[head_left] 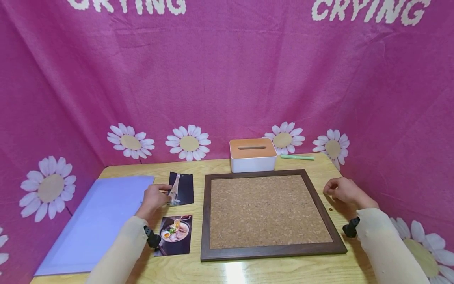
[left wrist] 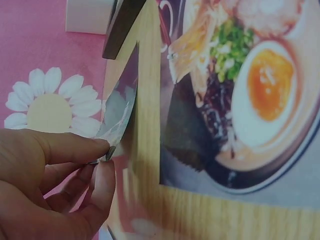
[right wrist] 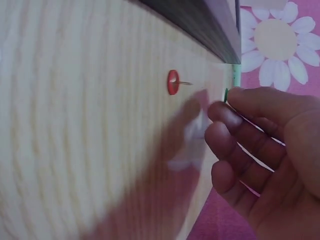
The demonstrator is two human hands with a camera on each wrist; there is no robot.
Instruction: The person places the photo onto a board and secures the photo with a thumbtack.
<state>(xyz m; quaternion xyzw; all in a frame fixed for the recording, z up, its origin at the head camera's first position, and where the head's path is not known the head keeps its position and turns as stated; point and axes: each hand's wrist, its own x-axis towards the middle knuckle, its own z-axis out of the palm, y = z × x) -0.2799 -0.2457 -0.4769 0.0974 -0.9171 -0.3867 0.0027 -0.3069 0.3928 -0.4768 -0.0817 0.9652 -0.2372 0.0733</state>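
Observation:
My left hand [head_left: 156, 198] pinches the left edge of a photo of a lit tower [head_left: 184, 189], thumb on one side and fingers on the other. In the left wrist view that photo [left wrist: 122, 107] is bent and tilted up from the wood. Nearer me lies a photo of a ramen bowl [head_left: 174, 235]. Right of the corkboard [head_left: 266, 213], my right hand [head_left: 342, 190] pinches a small green thumbtack [right wrist: 226, 95], mostly hidden by the fingertips. A red thumbtack [right wrist: 173, 82] lies on the table beside this hand, its pin pointing sideways.
A white tissue box with a wooden lid [head_left: 253, 157] stands behind the corkboard. A light green stick [head_left: 297, 157] lies at the back right. The pale blue board [head_left: 95, 225] covers the table's left side. Pink cloth [head_left: 227, 86] hangs around the table [head_left: 191, 272].

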